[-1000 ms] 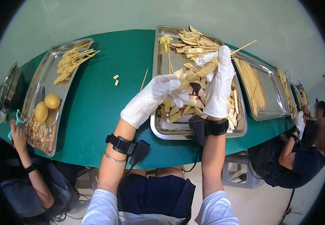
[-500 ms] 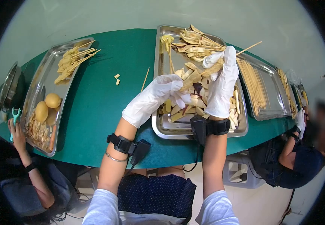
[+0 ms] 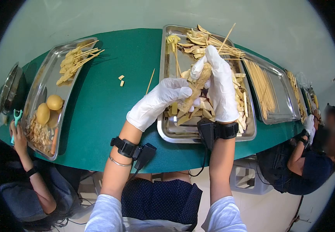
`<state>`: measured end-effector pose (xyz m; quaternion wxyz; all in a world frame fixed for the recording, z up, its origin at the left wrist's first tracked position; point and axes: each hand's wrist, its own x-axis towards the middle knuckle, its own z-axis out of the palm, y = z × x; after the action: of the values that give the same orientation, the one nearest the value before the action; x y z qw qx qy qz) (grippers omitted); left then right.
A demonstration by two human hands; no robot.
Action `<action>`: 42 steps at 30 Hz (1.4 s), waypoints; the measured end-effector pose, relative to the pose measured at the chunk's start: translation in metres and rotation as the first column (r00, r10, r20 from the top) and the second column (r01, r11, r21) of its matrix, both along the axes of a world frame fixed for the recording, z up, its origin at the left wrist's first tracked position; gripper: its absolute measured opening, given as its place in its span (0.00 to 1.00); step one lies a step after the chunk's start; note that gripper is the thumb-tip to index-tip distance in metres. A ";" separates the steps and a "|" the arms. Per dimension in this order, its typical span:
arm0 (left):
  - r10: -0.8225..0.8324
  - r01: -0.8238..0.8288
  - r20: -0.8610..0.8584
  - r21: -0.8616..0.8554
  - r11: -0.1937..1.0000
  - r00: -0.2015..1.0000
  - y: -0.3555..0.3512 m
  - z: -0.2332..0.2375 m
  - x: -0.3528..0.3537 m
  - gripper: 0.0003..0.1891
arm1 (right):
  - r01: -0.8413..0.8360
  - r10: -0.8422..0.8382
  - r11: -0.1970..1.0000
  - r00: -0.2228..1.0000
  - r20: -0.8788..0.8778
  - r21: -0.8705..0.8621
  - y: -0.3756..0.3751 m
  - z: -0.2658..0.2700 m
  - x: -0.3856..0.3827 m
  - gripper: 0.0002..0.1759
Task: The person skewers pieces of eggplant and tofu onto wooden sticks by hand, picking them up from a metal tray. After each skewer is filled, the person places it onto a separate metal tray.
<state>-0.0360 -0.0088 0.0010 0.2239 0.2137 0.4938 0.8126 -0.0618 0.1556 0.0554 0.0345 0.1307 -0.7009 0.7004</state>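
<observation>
Both my hands wear white gloves and are over a metal tray of cut pieces. My left hand is closed on a light brown, rough food piece. My right hand, higher up, pinches another brown piece on a wooden skewer, whose bare end points up and away. The two brown pieces meet or overlap between my hands; whether the skewer passes through both is hidden. Filled skewers lie at the tray's back.
Left, a metal tray holds filled skewers, yellow round items and peelings; a person's hand holds a green peeler. Right, a tray holds bare skewers, near a co-worker's gloved hand. Small bits lie on the green table.
My right hand has swung the skewer from pointing right to pointing more upright. The brown pieces have turned steeper, and my left hand's piece has shifted lower.
</observation>
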 end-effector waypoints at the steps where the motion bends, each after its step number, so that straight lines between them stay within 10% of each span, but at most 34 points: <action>1: -0.010 0.010 0.004 0.011 1.000 1.000 -0.001 -0.001 -0.001 0.21 | 0.003 -0.003 1.000 1.000 -0.002 0.007 0.000 0.000 0.000 0.32; 21: 0.024 -0.026 0.034 0.043 0.999 0.999 0.004 0.008 0.002 0.25 | -0.010 0.003 0.995 0.998 0.064 0.102 -0.007 0.013 0.012 0.27; 28: -0.051 0.051 0.036 0.004 0.999 0.998 0.002 0.008 0.003 0.14 | 0.158 -0.190 0.959 0.974 -0.120 -0.236 0.001 0.008 0.008 0.27; 42: -0.061 0.063 0.034 -0.056 0.996 0.998 -0.002 0.013 0.006 0.20 | 0.289 -0.314 0.925 0.947 -0.069 -0.248 -0.002 0.012 0.015 0.28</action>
<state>-0.0296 -0.0108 0.0136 0.2631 0.2093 0.5060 0.7943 -0.0464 0.1533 0.0675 0.1948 0.0537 -0.6220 0.7565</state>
